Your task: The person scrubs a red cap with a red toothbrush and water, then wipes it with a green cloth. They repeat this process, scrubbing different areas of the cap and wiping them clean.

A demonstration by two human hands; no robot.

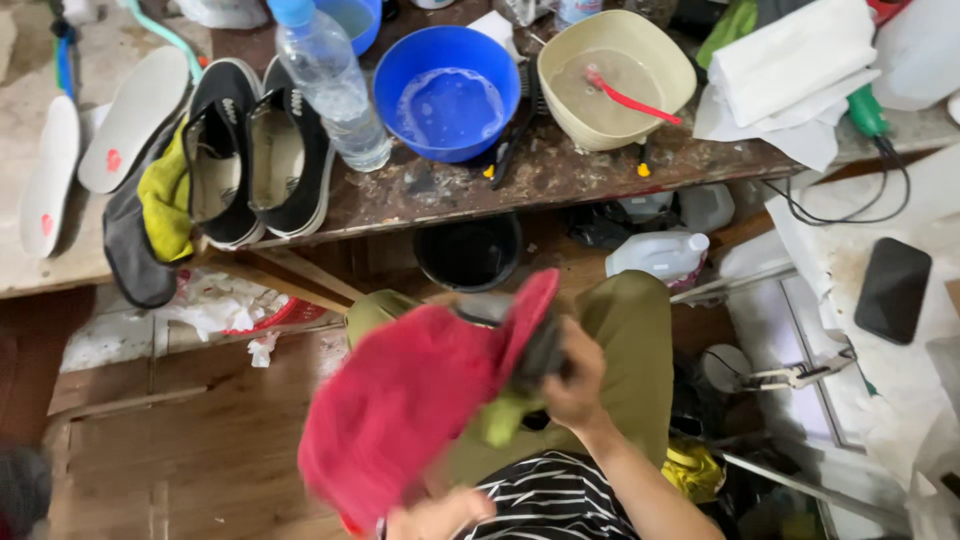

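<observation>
right hand (575,385) grips a dark shoe (540,350) wrapped in a red cloth (410,400); left hand (440,515) blurred, grip unclear. black shoes (255,150) wait on desk (560,170).

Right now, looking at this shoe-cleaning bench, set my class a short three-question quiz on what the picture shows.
1. True or false: the blue bowl holds soapy water.
2. Which item lies in the beige bowl? A) a red-handled brush B) a sponge C) a shoe
3. What does the right hand hold against the red cloth?

Key
1. True: foam shows on the water.
2. A.
3. A dark, blurred item, possibly a shoe, pressed into the cloth over the lap. The left hand sits at the cloth's lower edge; its grip is too blurred to judge.
</observation>
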